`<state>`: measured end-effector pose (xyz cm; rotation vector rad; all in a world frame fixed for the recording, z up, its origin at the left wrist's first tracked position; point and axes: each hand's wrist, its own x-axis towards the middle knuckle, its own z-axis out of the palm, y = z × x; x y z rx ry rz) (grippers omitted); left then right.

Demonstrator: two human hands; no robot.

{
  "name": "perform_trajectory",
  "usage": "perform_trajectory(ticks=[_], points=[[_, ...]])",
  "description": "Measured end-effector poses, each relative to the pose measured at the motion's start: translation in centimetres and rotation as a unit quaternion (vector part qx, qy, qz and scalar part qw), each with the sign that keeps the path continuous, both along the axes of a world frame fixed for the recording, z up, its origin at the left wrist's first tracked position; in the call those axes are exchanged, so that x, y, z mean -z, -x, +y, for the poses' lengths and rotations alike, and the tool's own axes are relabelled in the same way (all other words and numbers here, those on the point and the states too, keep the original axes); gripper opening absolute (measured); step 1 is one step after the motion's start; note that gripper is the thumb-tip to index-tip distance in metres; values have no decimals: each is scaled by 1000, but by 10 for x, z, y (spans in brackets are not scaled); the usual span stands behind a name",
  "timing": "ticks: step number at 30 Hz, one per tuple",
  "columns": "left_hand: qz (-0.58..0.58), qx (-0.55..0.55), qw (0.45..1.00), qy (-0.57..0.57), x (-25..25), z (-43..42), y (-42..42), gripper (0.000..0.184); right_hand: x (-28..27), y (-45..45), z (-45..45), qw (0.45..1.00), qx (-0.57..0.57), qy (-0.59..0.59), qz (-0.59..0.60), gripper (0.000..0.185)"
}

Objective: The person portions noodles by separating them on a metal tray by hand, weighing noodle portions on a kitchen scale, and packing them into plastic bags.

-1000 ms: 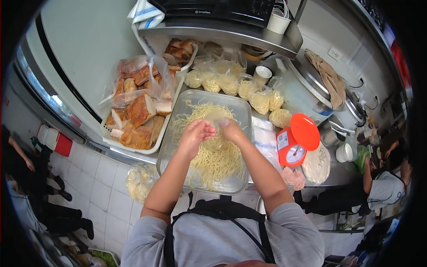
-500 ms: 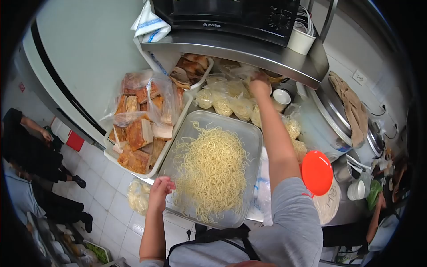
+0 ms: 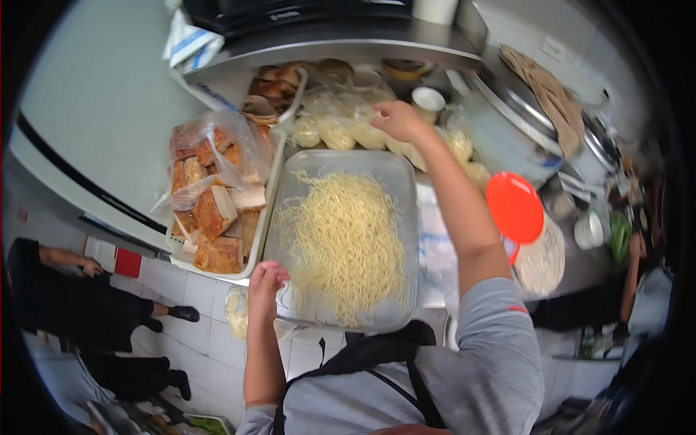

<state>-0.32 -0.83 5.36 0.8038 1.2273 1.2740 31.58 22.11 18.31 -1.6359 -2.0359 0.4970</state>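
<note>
My right hand [image 3: 396, 121] is over a row of clear plastic bags of pale noodles [image 3: 337, 133] behind the tray. Its fingers point left and look parted, slightly blurred; I make out nothing between them, and cannot tell whether they touch a bag. A metal tray [image 3: 283, 161] in front of me carries a wide heap of loose yellow noodles [image 3: 348, 250]. By the tray's near left corner, my left hand [image 3: 267, 281] is raised with its fingers curled in and nothing visible in them.
Left of the tray stands a white crate [image 3: 250, 264] of roasted meat slabs, partly under a plastic bag. A steel shelf [image 3: 341, 47] overhangs the back. On the right are a red round lid [image 3: 515, 206], a white cup [image 3: 428, 101] and a large lidded pot. Other people stand at both sides.
My right hand has drawn back from deep under the shelf, toward me and left over the bags. My left hand stays near the tray corner. The camera view has shifted.
</note>
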Motion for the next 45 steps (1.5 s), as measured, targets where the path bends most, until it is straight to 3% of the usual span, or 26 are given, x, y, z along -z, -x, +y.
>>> perform_trajectory(ticks=[3, 5, 7, 9, 10, 11, 12, 13, 14, 15, 16, 17, 18, 20, 22, 25, 28, 30, 33, 35, 38, 41, 44, 45], points=[[-11, 54, 998, -26, -11, 12, -13, 15, -25, -58, -107, 985, -88, -23, 147, 43], [-19, 105, 994, -34, -9, 19, -20, 15, -43, -94, -194, 975, -37, 10, 221, 38], [-19, 145, 989, -32, -6, 29, -31, 14, -15, -138, -256, 962, 22, -74, 261, 37], [-11, 180, 983, -34, -9, 33, -51, 14, 28, -169, -312, 922, 214, 2, 322, 37], [-7, 196, 980, -34, -11, 34, -62, 13, 53, -182, -331, 910, 313, 60, 267, 37], [7, 219, 975, -38, -11, 35, -74, 14, 99, -203, -346, 930, 352, 84, 60, 37], [22, 240, 970, -44, -12, 36, -85, 14, 111, -191, -361, 915, 382, 128, -12, 41], [37, 258, 964, -50, -14, 35, -96, 15, 162, -204, -369, 922, 349, 133, -104, 53], [48, 274, 959, -59, -15, 33, -108, 14, 192, -207, -376, 964, 251, 45, -73, 66], [60, 289, 953, -69, -17, 29, -122, 14, 194, -185, -378, 946, 294, -9, -137, 53], [72, 302, 947, -79, -18, 26, -135, 14, 204, -181, -372, 936, 327, -29, -125, 46], [60, 328, 938, -93, -5, 27, -147, 26, 222, -180, -367, 926, 358, -48, -113, 39], [149, 352, 904, -192, -6, 22, -159, 31, 232, -181, -364, 913, 388, -66, -102, 32], [315, 375, 785, -379, -10, 7, -188, 44, 225, -184, -361, 911, 370, -100, -151, 21], [496, 361, 645, -456, -25, -20, -220, 56, 214, -186, -358, 912, 361, -91, -172, 15], [531, 310, 606, -505, 3, -38, -264, 52, 202, -187, -354, 919, 353, -23, -173, 16], [482, 257, 609, -576, 13, -29, -282, 42, 197, -198, -359, 947, 284, 16, -152, 21], [301, 271, 769, -495, -1, -17, -287, 21, 192, -209, -358, 957, 259, 116, -65, 35], [64, 223, 927, -294, -45, 4, -280, 10, 143, -199, -356, 956, 216, 187, -62, 53], [-29, 164, 938, -304, -86, 9, -273, 13, 117, -186, -345, 984, 157, 74, 34, 62], [93, 51, 937, -332, -90, 36, -262, 9, 90, -150, -327, 982, 28, -16, 187, 87], [-103, 53, 958, -261, -110, 23, -250, 9, 77, -96, -315, 971, -54, -191, 133, 102], [-276, 28, 941, -194, -104, 26, -229, 9, 81, -62, -300, 911, -94, -394, 73, 107], [-291, 32, 937, -188, -99, 29, -218, 10, 83, -53, -297, 900, -88, -412, 111, 103]])
